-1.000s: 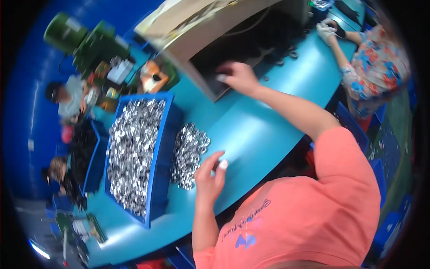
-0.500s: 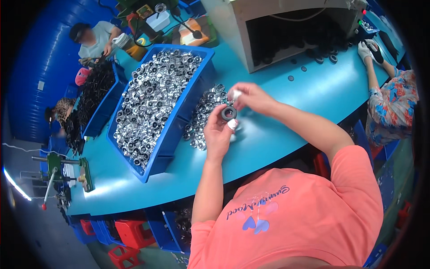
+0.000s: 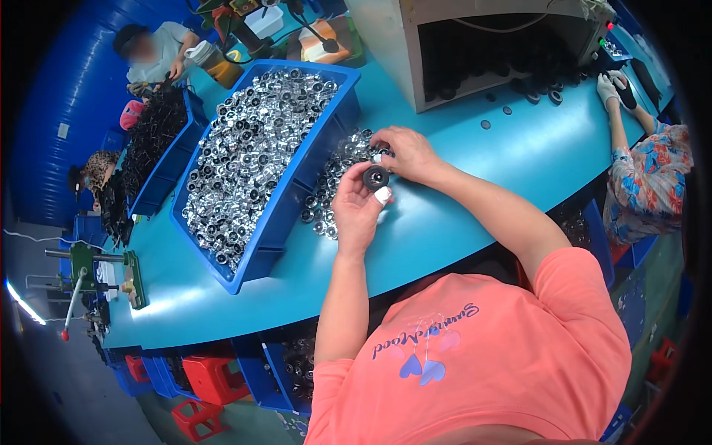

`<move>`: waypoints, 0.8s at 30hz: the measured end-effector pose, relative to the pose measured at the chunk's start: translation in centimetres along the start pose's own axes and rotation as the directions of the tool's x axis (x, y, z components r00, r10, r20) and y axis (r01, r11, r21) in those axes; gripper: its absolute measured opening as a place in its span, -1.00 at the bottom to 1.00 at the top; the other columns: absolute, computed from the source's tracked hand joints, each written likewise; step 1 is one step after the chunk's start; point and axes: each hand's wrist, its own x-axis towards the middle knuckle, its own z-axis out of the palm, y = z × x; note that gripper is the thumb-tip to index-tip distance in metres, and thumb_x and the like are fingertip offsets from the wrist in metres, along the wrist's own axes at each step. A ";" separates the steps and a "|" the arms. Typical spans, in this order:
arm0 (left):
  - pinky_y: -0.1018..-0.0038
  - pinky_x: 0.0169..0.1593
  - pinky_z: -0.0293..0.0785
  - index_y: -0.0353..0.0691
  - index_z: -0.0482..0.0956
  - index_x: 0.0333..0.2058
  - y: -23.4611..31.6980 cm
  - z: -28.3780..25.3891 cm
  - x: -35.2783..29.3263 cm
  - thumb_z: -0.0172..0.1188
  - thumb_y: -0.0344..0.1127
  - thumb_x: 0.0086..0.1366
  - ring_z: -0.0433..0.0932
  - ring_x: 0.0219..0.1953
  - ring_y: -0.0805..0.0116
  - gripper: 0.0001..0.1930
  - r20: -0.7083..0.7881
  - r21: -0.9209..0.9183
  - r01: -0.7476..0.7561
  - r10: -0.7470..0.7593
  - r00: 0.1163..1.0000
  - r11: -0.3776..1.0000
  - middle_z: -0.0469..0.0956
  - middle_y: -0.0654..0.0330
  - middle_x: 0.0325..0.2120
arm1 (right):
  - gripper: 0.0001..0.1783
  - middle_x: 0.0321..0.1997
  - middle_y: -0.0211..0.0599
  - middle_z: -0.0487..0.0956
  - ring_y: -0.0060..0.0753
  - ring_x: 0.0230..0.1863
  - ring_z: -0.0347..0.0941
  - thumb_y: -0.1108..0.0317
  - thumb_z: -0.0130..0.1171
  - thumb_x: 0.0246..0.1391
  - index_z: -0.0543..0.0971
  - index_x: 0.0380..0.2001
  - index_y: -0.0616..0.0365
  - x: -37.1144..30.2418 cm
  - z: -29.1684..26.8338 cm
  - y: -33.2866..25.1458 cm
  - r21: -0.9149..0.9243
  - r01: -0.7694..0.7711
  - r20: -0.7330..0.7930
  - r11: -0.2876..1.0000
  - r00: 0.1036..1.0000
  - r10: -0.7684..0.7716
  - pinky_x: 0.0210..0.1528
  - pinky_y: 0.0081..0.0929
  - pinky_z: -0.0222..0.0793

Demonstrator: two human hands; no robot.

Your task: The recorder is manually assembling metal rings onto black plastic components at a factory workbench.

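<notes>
My left hand (image 3: 357, 213) and my right hand (image 3: 406, 152) meet over the teal table (image 3: 475, 159), both pinching a small black round part (image 3: 375, 177) between their fingertips. Just behind the hands lies a loose pile of small shiny metal parts (image 3: 337, 178). A big blue bin (image 3: 297, 185) full of the same silver parts (image 3: 248, 152) stands to the left of the pile.
A grey machine housing (image 3: 486, 44) with black rings inside stands at the back. A few black rings (image 3: 486, 124) lie on the table before it. A person in a flowered top (image 3: 644, 178) works at the right. Two others sit far left by bins of black parts (image 3: 152, 141).
The view has shifted a little. Both hands stay together on the black part beside the pile; one second ago my right hand was stretched out to the machine opening.
</notes>
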 end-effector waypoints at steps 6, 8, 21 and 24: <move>0.40 -0.12 0.71 -0.30 0.39 0.16 0.3 0.7 0.1 0.35 -0.60 0.18 0.60 -0.01 0.31 -0.43 -0.039 -0.052 0.018 -0.020 0.999 0.998 0.54 -0.01 0.07 | -0.67 -0.21 -0.17 0.63 -0.17 -0.17 0.59 0.37 0.30 -0.04 0.64 -0.14 0.13 -0.3 -0.5 0.7 0.096 -0.008 -0.039 0.995 0.999 0.011 -0.08 -0.24 0.53; 0.39 -0.13 0.71 -0.30 0.39 0.16 0.0 0.4 0.2 0.36 -0.59 0.18 0.60 -0.02 0.31 -0.43 -0.044 -0.047 0.010 -0.012 0.999 0.999 0.54 -0.01 0.05 | -0.68 -0.19 -0.17 0.64 -0.17 -0.17 0.59 0.35 0.28 -0.02 0.65 -0.13 0.08 -0.2 -0.9 0.7 0.188 -0.031 -0.059 0.982 0.997 0.043 -0.05 -0.24 0.52; 0.37 -0.14 0.71 -0.25 0.36 0.14 -0.8 -0.7 0.5 0.38 -0.62 0.14 0.57 -0.04 0.34 -0.40 -0.065 -0.089 0.007 -0.013 0.998 0.996 0.47 0.16 -0.04 | -0.71 -0.36 -0.43 0.56 -0.67 -0.45 0.41 0.35 -0.01 0.36 0.63 -0.07 0.26 -0.9 -1.7 -0.3 0.838 -0.518 0.486 0.171 0.852 0.196 -0.44 -0.65 0.37; 0.39 -0.14 0.72 -0.26 0.36 0.15 -0.5 -1.0 0.1 0.39 -0.58 0.16 0.57 -0.02 0.33 -0.41 -0.088 -0.103 0.014 -0.024 0.996 0.995 0.48 0.15 -0.04 | -0.73 -0.37 -0.44 0.54 -0.69 -0.43 0.42 0.35 0.00 0.36 0.60 -0.05 0.24 -0.9 -1.6 -1.2 0.814 -0.572 0.553 0.098 0.816 0.169 -0.37 -0.67 0.42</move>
